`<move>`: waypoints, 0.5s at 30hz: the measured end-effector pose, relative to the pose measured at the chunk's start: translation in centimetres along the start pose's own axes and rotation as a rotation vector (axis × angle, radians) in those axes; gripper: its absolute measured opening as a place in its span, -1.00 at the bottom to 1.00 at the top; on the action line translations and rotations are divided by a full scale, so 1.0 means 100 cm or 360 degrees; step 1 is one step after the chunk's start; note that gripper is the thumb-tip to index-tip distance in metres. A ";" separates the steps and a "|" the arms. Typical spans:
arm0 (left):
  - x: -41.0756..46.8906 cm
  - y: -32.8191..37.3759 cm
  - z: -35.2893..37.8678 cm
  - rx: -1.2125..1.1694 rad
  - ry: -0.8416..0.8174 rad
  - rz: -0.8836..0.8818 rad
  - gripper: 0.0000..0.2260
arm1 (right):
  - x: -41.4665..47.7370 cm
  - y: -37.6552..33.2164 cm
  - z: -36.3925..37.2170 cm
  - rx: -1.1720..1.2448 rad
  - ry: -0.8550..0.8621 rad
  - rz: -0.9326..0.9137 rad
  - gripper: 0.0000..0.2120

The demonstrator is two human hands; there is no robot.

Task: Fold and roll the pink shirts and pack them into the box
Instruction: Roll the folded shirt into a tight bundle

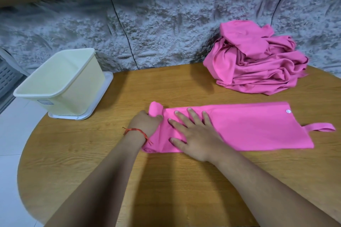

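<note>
Behind and to the left of the folded shirt [249,125], well apart from it, a cream box [81,96] is parked on a white tray [96,104]. A crumpled heap of pink shirts [258,64] is dumped near the folded shirt's far right side. The folded shirt is laid flat as a long strip on the wooden counter [166,180]. A white dot [288,111] and a loop [321,127] are seen at its right end. Its rolled end [155,109] is wrapped by the curled left grip [145,121]. The right grip [191,134] is spread flat and pressed on the folded shirt just beside the rolled end.
</note>
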State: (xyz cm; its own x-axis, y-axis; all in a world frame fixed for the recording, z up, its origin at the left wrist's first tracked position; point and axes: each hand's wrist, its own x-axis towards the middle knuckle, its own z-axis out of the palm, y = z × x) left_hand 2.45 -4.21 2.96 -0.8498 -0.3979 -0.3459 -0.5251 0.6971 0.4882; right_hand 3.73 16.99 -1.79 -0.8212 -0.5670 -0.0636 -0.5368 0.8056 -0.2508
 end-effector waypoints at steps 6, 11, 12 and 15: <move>-0.014 0.019 0.022 0.0148 0.0303 0.0094 -0.48 | 0.000 0.000 -0.001 0.0015 0.0002 -0.0003 -0.27; -0.016 0.019 0.017 0.0013 0.0231 0.0052 -0.39 | 0.000 -0.001 -0.003 0.0013 0.0001 -0.0004 -0.27; -0.015 0.018 0.017 -0.0001 0.0205 0.0052 -0.42 | 0.000 -0.001 -0.003 0.0015 -0.0002 -0.0004 -0.27; -0.010 0.017 0.009 -0.0071 0.0067 0.0021 -0.56 | 0.001 -0.001 -0.002 0.0017 -0.0020 -0.0004 -0.27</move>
State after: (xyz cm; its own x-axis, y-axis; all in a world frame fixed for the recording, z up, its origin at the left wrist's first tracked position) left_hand 2.47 -2.08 3.42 -0.8573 -0.4142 -0.3058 -0.5147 0.6756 0.5278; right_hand 3.67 16.96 -1.54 -0.8173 -0.5714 -0.0752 -0.5368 0.8022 -0.2613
